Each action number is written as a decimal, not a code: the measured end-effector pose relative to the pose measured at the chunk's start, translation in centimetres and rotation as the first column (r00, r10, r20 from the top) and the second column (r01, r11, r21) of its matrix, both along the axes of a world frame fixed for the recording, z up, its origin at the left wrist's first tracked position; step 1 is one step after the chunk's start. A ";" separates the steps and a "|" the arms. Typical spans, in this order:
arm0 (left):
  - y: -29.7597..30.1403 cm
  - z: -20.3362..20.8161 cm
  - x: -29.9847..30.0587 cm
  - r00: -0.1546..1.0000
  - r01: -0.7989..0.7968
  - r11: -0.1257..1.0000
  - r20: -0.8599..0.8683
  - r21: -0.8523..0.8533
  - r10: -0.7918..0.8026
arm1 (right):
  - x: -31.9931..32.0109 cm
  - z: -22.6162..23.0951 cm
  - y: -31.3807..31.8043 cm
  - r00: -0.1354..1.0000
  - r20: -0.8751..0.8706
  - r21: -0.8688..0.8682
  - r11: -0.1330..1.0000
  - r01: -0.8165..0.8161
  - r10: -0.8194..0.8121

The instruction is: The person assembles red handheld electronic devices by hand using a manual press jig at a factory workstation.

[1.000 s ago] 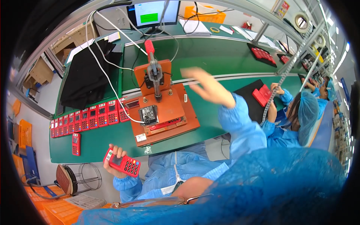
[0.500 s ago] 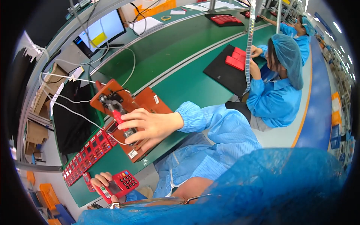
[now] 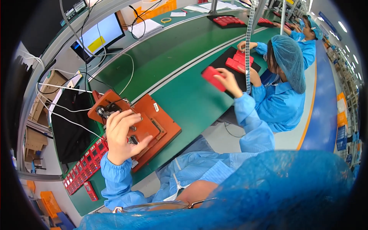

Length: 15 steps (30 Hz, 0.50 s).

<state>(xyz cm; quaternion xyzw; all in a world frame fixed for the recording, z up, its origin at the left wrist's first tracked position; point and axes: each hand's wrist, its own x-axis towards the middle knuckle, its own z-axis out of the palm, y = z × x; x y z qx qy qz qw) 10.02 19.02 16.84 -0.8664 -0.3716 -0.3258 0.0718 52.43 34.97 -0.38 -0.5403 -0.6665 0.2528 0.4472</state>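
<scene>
Upper middle, your right hand (image 3: pixel 229 82) grips a red handheld (image 3: pixel 211 78) by one end, leaving most uncovered; centre-left, your open left hand (image 3: pixel 120 138) may touch the orange press (image 3: pixel 168 123).

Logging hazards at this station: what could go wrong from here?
1. Pinch: the left hand is over the orange fixture, beside its metal clamp; fingers might get caught if the clamp moves.
2. Drop: the right hand holds a red device by one end; it could slip.
3. Knock: a lone keypad unit lies near the edge of the green table; the left sleeve could sweep it off.
</scene>
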 end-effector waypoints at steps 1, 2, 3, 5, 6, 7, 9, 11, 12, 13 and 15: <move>0.0 0.3 0.2 1.000 0.004 0.999 0.023 -0.044 -0.003 | 3.7 -2.3 1.8 0.982 0.171 0.094 0.993 0.065 -0.080; 0.0 0.1 0.1 1.000 -0.014 0.999 0.026 -0.039 0.015 | 6.4 -4.0 3.0 0.939 0.321 0.134 0.988 0.079 -0.119; -0.1 -0.5 -0.1 0.996 -0.006 1.000 0.087 0.001 0.006 | 7.5 -5.0 3.8 0.847 0.488 0.104 0.978 0.182 -0.210; 0.3 -0.3 -0.2 0.993 -0.045 0.985 0.118 0.167 0.025 | 7.9 -5.2 4.0 0.708 0.667 0.224 0.969 0.104 -0.230; 0.7 0.4 -0.1 0.999 -0.045 0.913 0.008 0.405 0.045 | 7.3 -4.9 3.8 0.673 0.680 0.251 0.955 0.157 -0.289; 0.9 2.0 -0.5 0.999 0.020 0.919 0.025 0.394 -0.032 | 6.4 -4.6 3.5 0.651 0.683 0.292 0.941 0.173 -0.332; 4.2 5.4 -0.7 0.790 -0.026 0.957 0.592 0.289 -0.158 | 3.9 -3.7 3.2 0.674 0.651 0.342 0.928 0.150 -0.349; 9.3 9.5 -3.9 0.870 -0.188 0.967 0.486 0.171 0.083 | -0.6 -1.6 3.1 0.796 0.560 0.376 0.927 0.004 -0.230; 11.1 9.1 -6.5 0.907 -0.287 0.953 0.348 0.103 0.236 | -3.8 -0.4 3.0 0.827 0.544 0.385 0.918 -0.092 -0.146; 11.4 7.2 -8.8 0.909 -0.374 0.925 0.222 0.060 0.353 | -6.6 0.8 2.2 0.850 0.526 0.348 0.917 -0.193 -0.021; 11.4 4.0 -10.1 0.780 -0.232 0.962 0.563 -0.142 0.271 | -8.4 2.7 -1.1 0.862 0.499 0.301 0.915 -0.270 0.090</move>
